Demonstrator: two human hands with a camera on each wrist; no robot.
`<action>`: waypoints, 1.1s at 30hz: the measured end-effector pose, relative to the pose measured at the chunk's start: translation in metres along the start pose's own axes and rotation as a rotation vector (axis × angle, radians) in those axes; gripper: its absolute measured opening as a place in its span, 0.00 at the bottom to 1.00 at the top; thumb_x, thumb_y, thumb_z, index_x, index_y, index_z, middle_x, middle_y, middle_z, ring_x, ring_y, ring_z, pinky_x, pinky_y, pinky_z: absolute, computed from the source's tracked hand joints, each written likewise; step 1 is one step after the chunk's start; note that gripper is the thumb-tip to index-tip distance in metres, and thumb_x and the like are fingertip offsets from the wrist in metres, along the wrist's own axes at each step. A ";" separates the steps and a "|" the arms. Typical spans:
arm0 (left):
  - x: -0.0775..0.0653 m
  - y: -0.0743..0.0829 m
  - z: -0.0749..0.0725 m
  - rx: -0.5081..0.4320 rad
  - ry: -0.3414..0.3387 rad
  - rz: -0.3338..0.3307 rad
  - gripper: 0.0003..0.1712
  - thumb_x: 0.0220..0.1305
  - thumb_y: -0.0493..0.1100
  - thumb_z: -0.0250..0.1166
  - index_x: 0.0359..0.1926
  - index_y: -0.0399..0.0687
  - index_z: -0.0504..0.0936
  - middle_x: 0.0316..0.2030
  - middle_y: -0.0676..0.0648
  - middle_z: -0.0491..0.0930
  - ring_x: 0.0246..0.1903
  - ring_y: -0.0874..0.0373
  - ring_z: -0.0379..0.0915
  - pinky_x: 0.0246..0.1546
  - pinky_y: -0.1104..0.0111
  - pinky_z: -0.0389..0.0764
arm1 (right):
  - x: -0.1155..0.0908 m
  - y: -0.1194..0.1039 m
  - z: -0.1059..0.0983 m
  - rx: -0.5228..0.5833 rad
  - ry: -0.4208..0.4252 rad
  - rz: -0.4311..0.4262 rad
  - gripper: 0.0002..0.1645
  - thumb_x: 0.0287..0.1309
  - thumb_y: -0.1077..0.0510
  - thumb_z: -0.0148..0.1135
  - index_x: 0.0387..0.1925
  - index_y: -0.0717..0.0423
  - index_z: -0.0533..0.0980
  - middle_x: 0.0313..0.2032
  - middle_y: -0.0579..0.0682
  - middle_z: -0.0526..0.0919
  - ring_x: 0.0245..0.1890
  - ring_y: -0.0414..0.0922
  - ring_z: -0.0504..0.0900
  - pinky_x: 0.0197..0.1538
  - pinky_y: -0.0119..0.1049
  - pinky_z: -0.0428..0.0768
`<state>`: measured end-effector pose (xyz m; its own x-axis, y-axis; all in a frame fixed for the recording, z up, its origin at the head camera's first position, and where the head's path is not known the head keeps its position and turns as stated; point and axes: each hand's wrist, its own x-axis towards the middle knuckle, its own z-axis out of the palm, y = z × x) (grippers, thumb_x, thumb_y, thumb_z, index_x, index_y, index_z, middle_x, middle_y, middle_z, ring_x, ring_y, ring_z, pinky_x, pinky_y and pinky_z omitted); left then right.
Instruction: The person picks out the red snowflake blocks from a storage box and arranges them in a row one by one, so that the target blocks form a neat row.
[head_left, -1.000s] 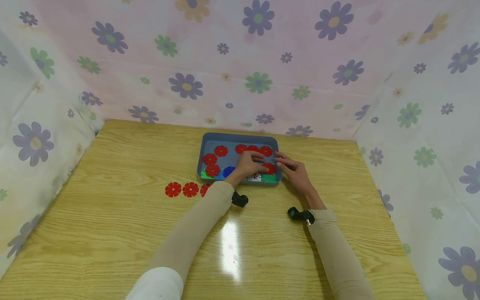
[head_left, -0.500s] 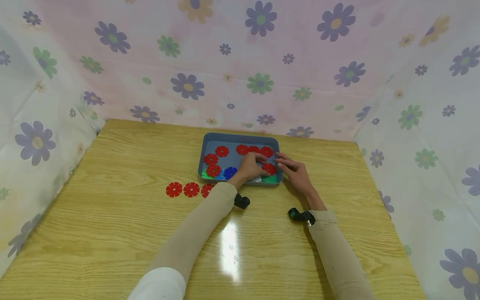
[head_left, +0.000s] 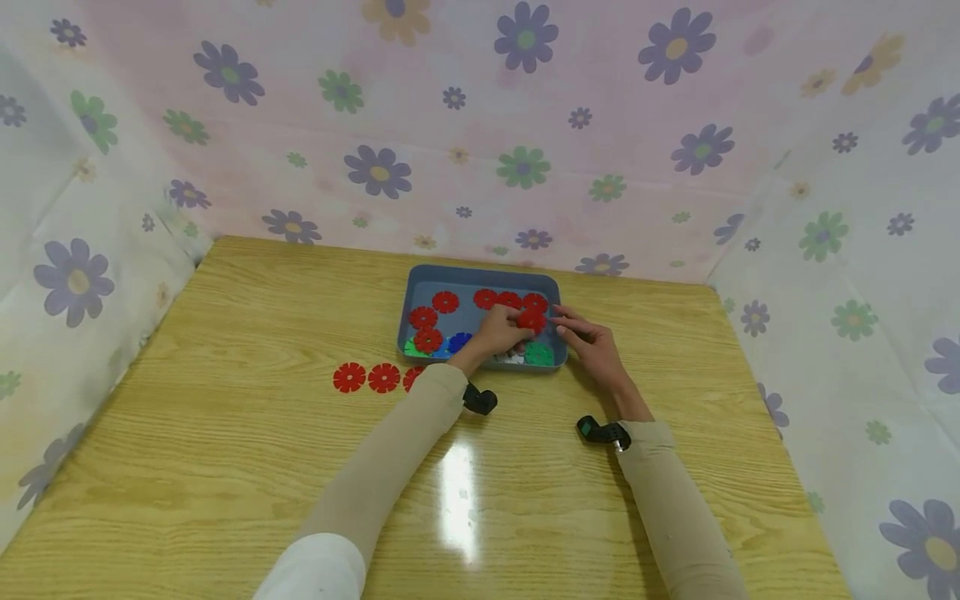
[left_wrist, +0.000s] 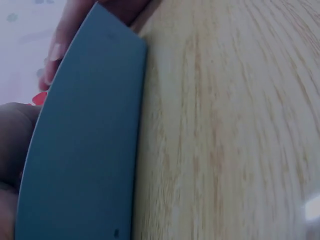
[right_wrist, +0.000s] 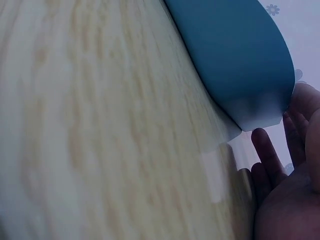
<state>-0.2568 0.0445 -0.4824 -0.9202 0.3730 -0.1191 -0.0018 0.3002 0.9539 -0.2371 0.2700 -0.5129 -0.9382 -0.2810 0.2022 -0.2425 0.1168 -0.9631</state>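
Note:
In the head view my left hand (head_left: 497, 335) is over the right part of a blue-grey tray (head_left: 480, 272), pinching a red notched plastic disc (head_left: 532, 322) between thumb and fingers. Only a sliver of that red disc (left_wrist: 39, 98) shows past the tray wall (left_wrist: 85, 130) in the left wrist view. My right hand (head_left: 600, 350) is at the tray's right end, its fingers fairly straight by the rim. The right wrist view has the right hand (right_wrist: 290, 205) beside the tray's outer corner (right_wrist: 250, 107), thumb at the rim.
Several red discs (head_left: 446, 302) lie in the tray, with green (head_left: 538, 354), blue (head_left: 459, 342) and white ones along its near side. Left of the tray's front, a row of red discs (head_left: 349, 377) lies on the wooden table (head_left: 225, 433). Flowered cloth (head_left: 420, 125) surrounds the table.
The red disc under my left fingers has come up off the tray's near right area and moved slightly away from me, uncovering more of a green disc. My right hand has stayed put.

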 end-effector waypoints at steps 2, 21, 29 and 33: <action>0.000 -0.001 -0.002 -0.090 -0.016 -0.014 0.25 0.72 0.36 0.63 0.65 0.26 0.73 0.37 0.34 0.88 0.19 0.60 0.78 0.22 0.71 0.80 | 0.000 0.000 0.000 0.002 0.004 0.001 0.21 0.75 0.63 0.54 0.60 0.77 0.75 0.72 0.64 0.67 0.75 0.46 0.63 0.63 0.25 0.74; -0.028 0.011 -0.021 -0.273 -0.071 -0.015 0.15 0.79 0.40 0.54 0.52 0.31 0.78 0.46 0.32 0.86 0.37 0.33 0.80 0.26 0.67 0.83 | -0.001 -0.001 0.002 0.003 0.003 -0.023 0.22 0.75 0.64 0.54 0.59 0.81 0.73 0.72 0.66 0.67 0.75 0.45 0.63 0.64 0.25 0.73; -0.061 0.009 -0.025 -0.331 -0.110 0.047 0.16 0.79 0.40 0.55 0.49 0.28 0.81 0.48 0.26 0.84 0.24 0.61 0.80 0.27 0.65 0.83 | -0.001 -0.002 0.002 0.011 0.011 -0.020 0.22 0.75 0.65 0.54 0.59 0.82 0.72 0.72 0.67 0.67 0.75 0.43 0.65 0.63 0.25 0.74; -0.080 0.000 -0.027 -0.281 -0.131 0.076 0.18 0.79 0.40 0.55 0.49 0.27 0.83 0.46 0.28 0.85 0.24 0.59 0.83 0.29 0.61 0.86 | -0.001 -0.002 0.002 0.011 0.014 -0.016 0.22 0.75 0.65 0.54 0.59 0.81 0.73 0.72 0.67 0.67 0.74 0.43 0.65 0.63 0.25 0.74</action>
<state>-0.1935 -0.0092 -0.4656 -0.8634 0.5007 -0.0621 -0.0603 0.0197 0.9980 -0.2347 0.2679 -0.5119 -0.9376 -0.2695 0.2199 -0.2547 0.1017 -0.9616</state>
